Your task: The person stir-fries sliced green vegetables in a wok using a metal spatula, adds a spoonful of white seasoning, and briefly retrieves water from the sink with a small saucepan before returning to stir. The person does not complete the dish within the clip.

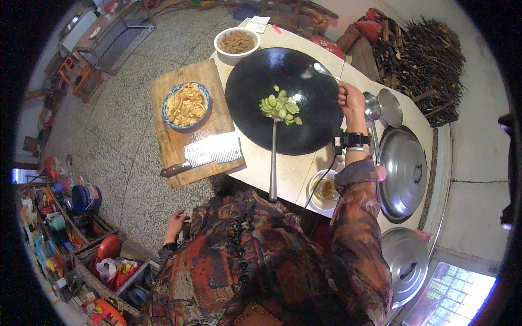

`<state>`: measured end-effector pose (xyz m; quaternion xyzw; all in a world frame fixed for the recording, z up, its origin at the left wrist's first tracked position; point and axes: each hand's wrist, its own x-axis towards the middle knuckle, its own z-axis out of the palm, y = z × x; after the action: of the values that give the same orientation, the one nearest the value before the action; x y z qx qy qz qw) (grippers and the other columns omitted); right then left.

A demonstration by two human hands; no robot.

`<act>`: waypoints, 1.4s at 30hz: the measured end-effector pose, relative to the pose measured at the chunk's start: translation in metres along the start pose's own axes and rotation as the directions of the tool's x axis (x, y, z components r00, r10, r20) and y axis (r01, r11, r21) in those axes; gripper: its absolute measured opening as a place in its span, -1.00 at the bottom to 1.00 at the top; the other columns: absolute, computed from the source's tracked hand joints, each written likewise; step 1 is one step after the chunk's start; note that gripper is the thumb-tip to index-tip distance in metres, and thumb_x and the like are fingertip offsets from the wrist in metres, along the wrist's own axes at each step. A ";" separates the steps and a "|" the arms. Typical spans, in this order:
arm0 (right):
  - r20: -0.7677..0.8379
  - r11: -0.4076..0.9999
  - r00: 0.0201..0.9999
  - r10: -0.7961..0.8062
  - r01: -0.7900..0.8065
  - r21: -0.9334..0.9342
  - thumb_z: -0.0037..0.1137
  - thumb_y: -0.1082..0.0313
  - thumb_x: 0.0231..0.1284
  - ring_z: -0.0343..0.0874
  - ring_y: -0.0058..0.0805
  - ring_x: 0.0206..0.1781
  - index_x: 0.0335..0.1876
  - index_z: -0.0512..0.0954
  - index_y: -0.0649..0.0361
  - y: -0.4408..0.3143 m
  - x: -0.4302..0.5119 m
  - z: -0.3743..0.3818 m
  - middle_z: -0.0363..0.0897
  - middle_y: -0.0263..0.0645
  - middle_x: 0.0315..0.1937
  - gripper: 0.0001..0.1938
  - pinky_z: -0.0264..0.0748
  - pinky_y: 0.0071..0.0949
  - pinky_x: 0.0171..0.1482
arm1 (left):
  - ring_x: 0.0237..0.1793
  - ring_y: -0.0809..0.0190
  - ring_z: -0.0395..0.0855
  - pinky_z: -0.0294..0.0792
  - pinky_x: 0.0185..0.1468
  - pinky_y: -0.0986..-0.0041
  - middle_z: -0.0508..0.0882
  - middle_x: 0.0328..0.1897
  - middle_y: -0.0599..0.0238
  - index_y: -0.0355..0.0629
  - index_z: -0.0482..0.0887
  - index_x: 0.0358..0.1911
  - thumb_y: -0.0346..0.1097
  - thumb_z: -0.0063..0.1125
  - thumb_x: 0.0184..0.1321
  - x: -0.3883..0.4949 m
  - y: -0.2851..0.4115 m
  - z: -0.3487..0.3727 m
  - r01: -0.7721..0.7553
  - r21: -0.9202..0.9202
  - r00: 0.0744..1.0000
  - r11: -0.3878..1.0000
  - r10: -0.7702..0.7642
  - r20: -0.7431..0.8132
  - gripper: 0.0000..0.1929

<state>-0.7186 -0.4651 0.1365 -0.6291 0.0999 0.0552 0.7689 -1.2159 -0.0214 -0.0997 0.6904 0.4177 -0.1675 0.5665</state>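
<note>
My right hand (351, 98) grips the handle of a metal spoon (323, 70), whose bowl is over the far right part of a large black wok (253, 118). Sliced green vegetable pieces (281, 106) lie in the middle of the wok. A long-handled metal spatula (274, 159) rests with its head at the slices and its handle over the near rim. My left hand (176, 223) hangs low at my left side, away from the counter; whether it holds anything is unclear.
Left of the wok, a wooden cutting board (163, 102) carries a patterned bowl (164, 106) of pale food and a cleaver (214, 150). A white bowl (217, 44) stands beyond. On the right are a ladle (371, 106), metal lids (401, 171) and stacked firewood (432, 65). A white bowl (312, 191) sits near me.
</note>
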 end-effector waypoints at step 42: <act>0.192 0.936 0.971 0.144 -0.197 0.293 0.03 0.31 0.18 0.09 -0.75 -0.70 -0.35 0.42 0.23 -0.028 -0.042 -0.043 0.22 -0.50 -0.67 -0.85 -0.02 -0.73 -0.70 | -0.26 0.20 0.62 0.49 -0.26 0.42 0.64 -0.24 0.08 -0.38 0.37 0.10 -0.28 0.02 0.22 0.003 0.013 0.011 -0.029 -0.021 0.996 0.999 0.031 0.080 -0.57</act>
<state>-0.7570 -0.5111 0.1645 -0.4825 0.0967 0.1582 0.8560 -1.2015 -0.0300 -0.0968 0.6838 0.3859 -0.1824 0.5918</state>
